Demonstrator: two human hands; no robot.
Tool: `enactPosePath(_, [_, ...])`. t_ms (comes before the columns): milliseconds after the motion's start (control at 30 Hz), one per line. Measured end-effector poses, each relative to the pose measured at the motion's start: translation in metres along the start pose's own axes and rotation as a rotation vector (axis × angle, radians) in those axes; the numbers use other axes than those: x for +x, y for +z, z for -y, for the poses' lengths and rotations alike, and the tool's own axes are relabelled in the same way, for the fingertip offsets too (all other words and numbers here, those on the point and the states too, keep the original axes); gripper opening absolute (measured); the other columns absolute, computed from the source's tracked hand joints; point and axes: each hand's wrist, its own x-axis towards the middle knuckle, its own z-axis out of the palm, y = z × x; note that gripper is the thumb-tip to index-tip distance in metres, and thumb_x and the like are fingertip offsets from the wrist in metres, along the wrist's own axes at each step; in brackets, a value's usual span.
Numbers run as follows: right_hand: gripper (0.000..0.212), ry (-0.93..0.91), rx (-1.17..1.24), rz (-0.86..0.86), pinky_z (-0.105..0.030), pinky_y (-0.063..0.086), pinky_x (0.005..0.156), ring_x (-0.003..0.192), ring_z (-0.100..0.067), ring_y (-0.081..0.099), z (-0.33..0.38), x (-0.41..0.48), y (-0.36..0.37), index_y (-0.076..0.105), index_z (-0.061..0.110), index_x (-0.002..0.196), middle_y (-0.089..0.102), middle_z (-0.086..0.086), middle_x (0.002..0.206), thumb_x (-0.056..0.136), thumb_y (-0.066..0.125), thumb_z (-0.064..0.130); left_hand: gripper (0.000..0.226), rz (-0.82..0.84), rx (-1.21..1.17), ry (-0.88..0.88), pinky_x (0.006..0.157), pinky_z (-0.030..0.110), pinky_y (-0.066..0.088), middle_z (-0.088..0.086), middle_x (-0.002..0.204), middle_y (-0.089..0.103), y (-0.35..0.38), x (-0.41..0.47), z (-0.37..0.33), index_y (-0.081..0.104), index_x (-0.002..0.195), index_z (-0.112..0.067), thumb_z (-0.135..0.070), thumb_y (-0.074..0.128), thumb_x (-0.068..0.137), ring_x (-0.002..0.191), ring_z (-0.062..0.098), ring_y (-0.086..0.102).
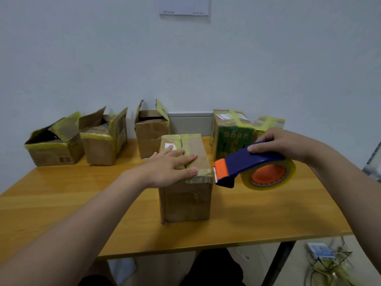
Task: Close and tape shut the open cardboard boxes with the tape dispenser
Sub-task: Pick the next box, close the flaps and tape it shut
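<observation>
A brown cardboard box (186,201) stands in the middle of the wooden table (61,203), its top flaps folded down. My left hand (167,168) presses flat on those flaps with straight fingers. My right hand (282,144) grips a blue and orange tape dispenser (245,164) with a clear tape roll, held just right of the box, its orange blade end near the box's top right corner. Three boxes with raised flaps, the left open box (53,147), the second open box (103,145) and the third open box (150,137), stand at the back.
Two taped boxes, a green printed box (231,139) and a smaller taped box (268,123), stand at the back right by the wall. The table's front edge runs near my legs. Cables and a small device (319,250) lie on the floor at right.
</observation>
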Motion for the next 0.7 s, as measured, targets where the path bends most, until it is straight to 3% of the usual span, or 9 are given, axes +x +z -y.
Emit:
enactPosePath(167, [0.047, -0.021, -0.261, -0.054, -0.035, 0.047, 0.061, 0.057, -0.016, 0.061, 0.047, 0.005, 0.001, 0.077, 0.010, 0.076, 0.070, -0.008, 0.066, 0.080, 0.076, 0.057, 0.073, -0.013, 0.021, -0.009, 0.126, 0.058, -0.003, -0.011, 0.174, 0.002, 0.002, 0.000, -0.003, 0.013, 0.157, -0.060, -0.084, 0.021, 0.088, 0.159, 0.021, -0.012])
enactPosePath(400, [0.044, 0.001, -0.642, -0.106, -0.042, 0.058, 0.065, 0.069, -0.028, 0.069, 0.088, 0.009, 0.014, 0.070, 0.014, 0.079, 0.071, -0.007, 0.069, 0.078, 0.073, 0.058, 0.066, -0.018, 0.028, -0.007, 0.126, 0.058, -0.001, -0.012, 0.173, 0.004, 0.002, -0.001, -0.002, 0.013, 0.157, -0.061, -0.079, 0.026, 0.094, 0.159, 0.022, -0.011])
enactPosePath(533, [0.043, 0.019, -0.712, -0.112, -0.043, 0.061, 0.072, 0.073, -0.020, 0.067, 0.094, 0.006, 0.017, 0.066, 0.019, 0.084, 0.070, -0.002, 0.074, 0.079, 0.072, 0.061, 0.067, -0.018, 0.027, -0.006, 0.126, 0.058, -0.001, -0.011, 0.174, 0.004, 0.002, 0.000, -0.002, 0.012, 0.156, -0.061, -0.080, 0.024, 0.093, 0.159, 0.022, -0.011])
enactPosePath(700, [0.046, 0.097, -0.629, -0.121, -0.040, 0.057, 0.064, 0.069, -0.023, 0.068, 0.089, 0.006, 0.016, 0.071, 0.011, 0.081, 0.071, -0.009, 0.074, 0.078, 0.074, 0.057, 0.065, -0.022, 0.021, -0.012, 0.126, 0.057, -0.001, -0.012, 0.173, 0.003, 0.001, -0.003, -0.005, 0.013, 0.156, -0.061, -0.078, 0.026, 0.096, 0.159, 0.022, -0.011])
